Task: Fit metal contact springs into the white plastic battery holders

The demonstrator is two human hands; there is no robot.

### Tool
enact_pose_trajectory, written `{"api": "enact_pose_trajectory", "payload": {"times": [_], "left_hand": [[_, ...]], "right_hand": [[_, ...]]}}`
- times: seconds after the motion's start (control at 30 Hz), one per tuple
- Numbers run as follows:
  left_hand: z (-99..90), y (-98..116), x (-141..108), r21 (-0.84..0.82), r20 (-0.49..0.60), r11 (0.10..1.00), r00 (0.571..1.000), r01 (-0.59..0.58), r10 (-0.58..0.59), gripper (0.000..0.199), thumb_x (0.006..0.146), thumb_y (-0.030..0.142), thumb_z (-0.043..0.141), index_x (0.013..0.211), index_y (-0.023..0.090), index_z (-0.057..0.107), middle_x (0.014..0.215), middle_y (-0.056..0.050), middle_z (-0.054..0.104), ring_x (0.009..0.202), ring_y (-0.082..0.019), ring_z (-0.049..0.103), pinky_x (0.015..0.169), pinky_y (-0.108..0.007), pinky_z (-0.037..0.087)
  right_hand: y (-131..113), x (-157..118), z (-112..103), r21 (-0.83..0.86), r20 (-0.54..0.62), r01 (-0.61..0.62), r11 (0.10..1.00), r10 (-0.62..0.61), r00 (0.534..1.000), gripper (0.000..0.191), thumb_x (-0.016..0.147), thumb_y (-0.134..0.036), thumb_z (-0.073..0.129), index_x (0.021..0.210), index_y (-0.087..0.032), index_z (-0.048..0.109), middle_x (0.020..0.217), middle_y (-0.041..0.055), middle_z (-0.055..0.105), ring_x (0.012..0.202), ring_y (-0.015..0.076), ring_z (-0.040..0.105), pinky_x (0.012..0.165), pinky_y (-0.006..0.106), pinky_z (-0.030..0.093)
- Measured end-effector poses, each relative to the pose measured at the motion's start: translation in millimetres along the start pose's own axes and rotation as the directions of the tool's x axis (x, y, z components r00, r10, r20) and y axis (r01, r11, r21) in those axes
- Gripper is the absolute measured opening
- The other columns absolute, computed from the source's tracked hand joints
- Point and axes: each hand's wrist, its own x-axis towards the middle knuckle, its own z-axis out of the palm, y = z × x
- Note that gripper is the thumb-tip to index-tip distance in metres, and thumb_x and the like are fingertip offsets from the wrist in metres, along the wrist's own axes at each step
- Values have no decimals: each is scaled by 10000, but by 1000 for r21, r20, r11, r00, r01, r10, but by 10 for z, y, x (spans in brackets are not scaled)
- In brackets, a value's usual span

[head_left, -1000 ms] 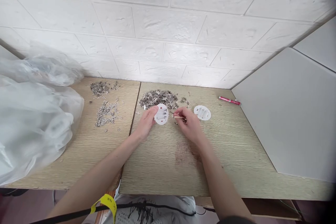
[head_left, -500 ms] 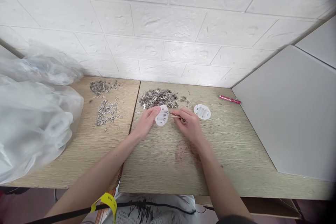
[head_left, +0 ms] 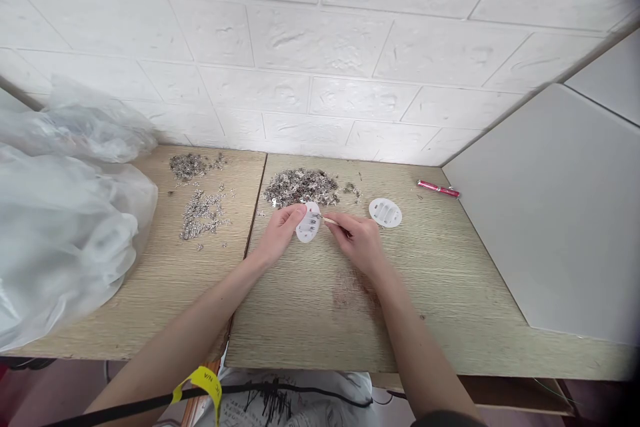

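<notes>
My left hand (head_left: 281, 232) grips the left edge of a white oval-looking plastic disc (head_left: 307, 232), thumb on its face. Small metal contact pieces sit in the disc's slots. In my right hand (head_left: 361, 240) is a slim pair of tweezers (head_left: 327, 219), pinched between thumb and fingers. Their tip meets the disc's upper right edge, at a metal contact there; the exact grip on it is too small to see. A second white plastic disc (head_left: 385, 212) with slots lies flat on the table, right of my right hand. A heap of small metal contacts (head_left: 301, 185) lies just behind the held disc.
Two more piles of small metal parts, one at the back (head_left: 188, 167) and one nearer (head_left: 201, 215), lie on the left table. White plastic bags (head_left: 65, 233) crowd the far left. A red pen (head_left: 438, 189) lies near the grey panel (head_left: 555, 213). A black cable (head_left: 300, 387) crosses the front.
My right hand has shifted slightly left with the tweezers, whose tip is now right at the disc's edge. The held disc has turned or lowered a little.
</notes>
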Motion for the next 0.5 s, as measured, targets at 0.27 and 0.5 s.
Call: {"api": "enact_pose_trajectory", "payload": {"times": [0.27, 0.5], "left_hand": [[61, 83, -55, 84, -41, 995, 997, -59, 62, 481, 814, 604, 543, 729, 148, 670, 615, -11, 537, 546, -107, 406, 530, -235, 324], [78, 83, -72, 118, -71, 989, 993, -84, 93, 476, 821, 598, 537, 666, 153, 607, 583, 0, 483, 536, -103, 376, 513, -233, 308]], "right_hand": [[-22, -27, 46, -6, -7, 16, 1000, -16, 1000, 245, 909, -233, 487, 972, -247, 724, 857, 38, 746, 698, 180, 676, 613, 277, 449], [-45, -30, 84, -96, -21, 55, 994, -57, 998, 275, 911, -214, 460, 936, -232, 733, 762, 44, 730, 638, 168, 649, 586, 264, 424]]}}
